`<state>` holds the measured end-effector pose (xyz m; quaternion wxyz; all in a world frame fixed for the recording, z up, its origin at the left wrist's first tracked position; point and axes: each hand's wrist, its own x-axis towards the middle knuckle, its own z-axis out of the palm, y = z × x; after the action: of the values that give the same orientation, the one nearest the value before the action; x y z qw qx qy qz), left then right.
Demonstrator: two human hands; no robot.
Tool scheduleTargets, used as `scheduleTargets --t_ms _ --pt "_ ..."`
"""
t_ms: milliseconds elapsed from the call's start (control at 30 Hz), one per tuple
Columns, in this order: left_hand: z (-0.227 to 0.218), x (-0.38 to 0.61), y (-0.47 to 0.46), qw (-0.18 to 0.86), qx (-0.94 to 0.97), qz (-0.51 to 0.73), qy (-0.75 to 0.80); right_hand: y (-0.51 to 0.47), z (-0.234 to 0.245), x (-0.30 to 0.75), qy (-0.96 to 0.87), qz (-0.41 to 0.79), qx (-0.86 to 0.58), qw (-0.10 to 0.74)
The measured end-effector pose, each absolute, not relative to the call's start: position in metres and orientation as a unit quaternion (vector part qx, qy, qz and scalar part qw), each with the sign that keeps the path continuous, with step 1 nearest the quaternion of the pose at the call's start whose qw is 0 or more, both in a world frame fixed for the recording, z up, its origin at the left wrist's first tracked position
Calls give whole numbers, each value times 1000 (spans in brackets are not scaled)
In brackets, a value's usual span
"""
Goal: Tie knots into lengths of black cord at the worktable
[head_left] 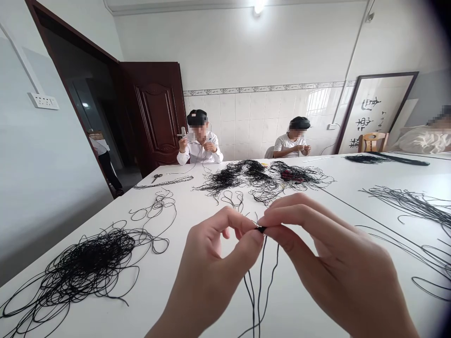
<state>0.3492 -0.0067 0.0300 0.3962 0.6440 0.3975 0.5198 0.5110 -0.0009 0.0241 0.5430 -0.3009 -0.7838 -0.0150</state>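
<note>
Left fingers [251, 244] and right fingers [287, 217]: both pinched on black cord [261, 229] | position: between both sets of fingers, above white desk [155, 291] | look: compact, dark at the grip; thin strands [260, 281] hanging below | beyond: tangled heap [93, 256] at left on desk

Consists, in view, of bare left hand [211, 270] and bare right hand [341, 258], uncovered down to the wrists, where cut off by lower edge of view. Shows slim, tapering fingers, smooth backs, softly rounded knuckles.
</note>
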Motion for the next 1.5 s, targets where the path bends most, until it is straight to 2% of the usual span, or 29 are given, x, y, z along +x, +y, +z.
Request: scheduleTargets --t_ms 133,333,433,600,800,933,1167,1500 --pt "29 351 -7 377 651 532 388 0 24 510 -784 -25 -299 543" --pt "28 350 -7 404 642 533 374 -1 23 512 -785 -63 -289 544" --pt "27 349 -6 410 629 542 377 -2 23 511 -793 -46 -281 539" --pt "23 348 -3 445 585 581 349 -14 22 509 -751 -36 -312 581" --pt "22 353 -5 484 541 610 318 -16 24 504 -819 -82 -311 475" --pt "20 357 -5 494 534 613 308 -10 22 497 -800 -101 -312 502" --pt "18 356 -5 497 523 628 291 -14 20 495 -807 -24 -315 499" --pt "17 352 -5 517 510 626 285 -12 20 494 -802 21 -318 506"
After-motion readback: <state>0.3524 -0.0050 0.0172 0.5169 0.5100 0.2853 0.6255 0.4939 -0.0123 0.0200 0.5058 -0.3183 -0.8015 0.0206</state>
